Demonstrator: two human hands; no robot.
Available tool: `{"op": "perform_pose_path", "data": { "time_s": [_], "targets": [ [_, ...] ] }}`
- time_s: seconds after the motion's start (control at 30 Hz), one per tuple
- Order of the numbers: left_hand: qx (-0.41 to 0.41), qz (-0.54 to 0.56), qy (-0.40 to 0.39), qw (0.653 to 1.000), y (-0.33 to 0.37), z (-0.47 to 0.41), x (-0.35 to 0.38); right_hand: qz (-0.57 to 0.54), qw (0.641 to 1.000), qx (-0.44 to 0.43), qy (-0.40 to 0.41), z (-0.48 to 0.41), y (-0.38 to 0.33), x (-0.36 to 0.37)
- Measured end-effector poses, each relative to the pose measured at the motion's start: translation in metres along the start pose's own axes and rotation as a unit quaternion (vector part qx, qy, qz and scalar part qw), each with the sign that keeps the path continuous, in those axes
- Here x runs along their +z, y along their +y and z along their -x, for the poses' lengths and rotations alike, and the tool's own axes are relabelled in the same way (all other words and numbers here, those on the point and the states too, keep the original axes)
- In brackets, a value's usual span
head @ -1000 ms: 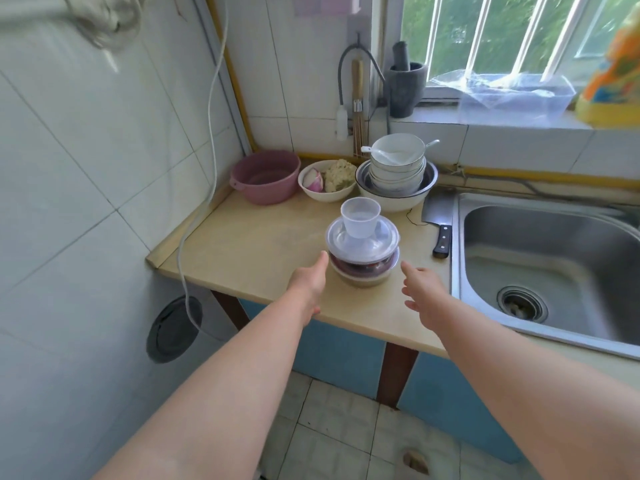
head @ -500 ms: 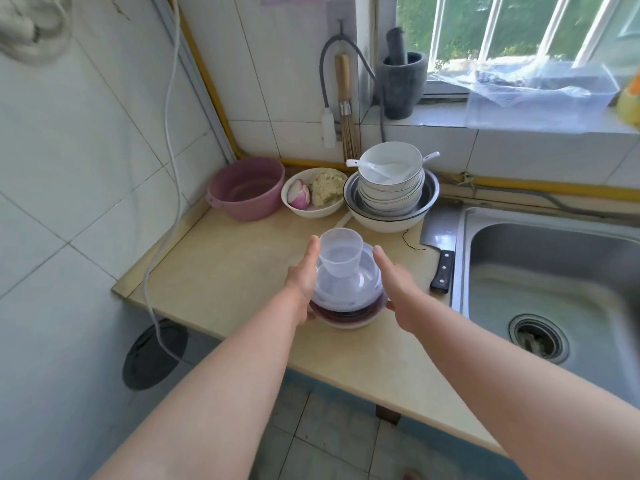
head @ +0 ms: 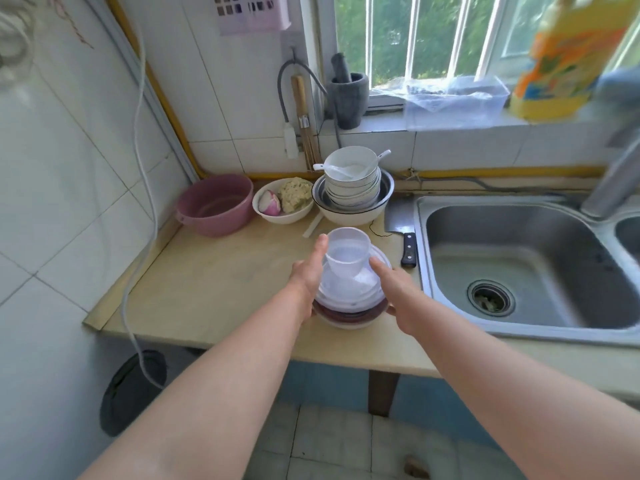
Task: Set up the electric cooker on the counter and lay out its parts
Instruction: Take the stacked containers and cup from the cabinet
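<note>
A small round electric cooker (head: 349,315), white with a dark red band, stands near the front edge of the beige counter (head: 207,289). A clear lid (head: 360,289) covers it, and a translucent plastic cup (head: 346,252) sits on top. My left hand (head: 308,275) presses against the cooker's left side with fingers extended. My right hand (head: 389,289) presses against its right side. Both hands clasp the cooker between them.
A pink basin (head: 216,204), a bowl of food (head: 282,206) and a stack of bowls with a spoon (head: 353,188) stand at the back. A cleaver (head: 401,223) lies beside the steel sink (head: 519,268). A white cable (head: 142,188) hangs down the left wall.
Both hands closed in from the front of the cooker onto its two sides. The view has shifted closer and slightly upward.
</note>
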State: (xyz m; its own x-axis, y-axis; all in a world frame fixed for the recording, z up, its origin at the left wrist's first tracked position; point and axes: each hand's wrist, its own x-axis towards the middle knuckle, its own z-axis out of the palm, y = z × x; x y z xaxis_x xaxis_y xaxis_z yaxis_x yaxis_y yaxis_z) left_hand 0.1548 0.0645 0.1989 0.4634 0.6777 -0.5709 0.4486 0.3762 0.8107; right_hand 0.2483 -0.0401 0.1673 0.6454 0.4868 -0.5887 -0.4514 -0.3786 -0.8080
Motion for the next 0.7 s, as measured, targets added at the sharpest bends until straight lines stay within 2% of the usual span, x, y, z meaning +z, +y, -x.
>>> {"op": "perform_pose_path", "data": {
  "time_s": [0.3,0.4,0.7],
  "targets": [
    [0.028,-0.101,-0.151,0.983,-0.025,0.082,0.05,-0.089,0.986,-0.032,0.139,0.102,0.056,-0.067],
    [0.038,-0.126,-0.214,0.968,-0.034,0.124,0.087,-0.129,0.973,-0.061,0.18,0.143,0.076,-0.11],
    [0.035,-0.18,-0.305,0.935,-0.056,0.205,0.204,-0.224,0.926,-0.077,0.293,0.22,0.112,-0.23]
  ]
}}
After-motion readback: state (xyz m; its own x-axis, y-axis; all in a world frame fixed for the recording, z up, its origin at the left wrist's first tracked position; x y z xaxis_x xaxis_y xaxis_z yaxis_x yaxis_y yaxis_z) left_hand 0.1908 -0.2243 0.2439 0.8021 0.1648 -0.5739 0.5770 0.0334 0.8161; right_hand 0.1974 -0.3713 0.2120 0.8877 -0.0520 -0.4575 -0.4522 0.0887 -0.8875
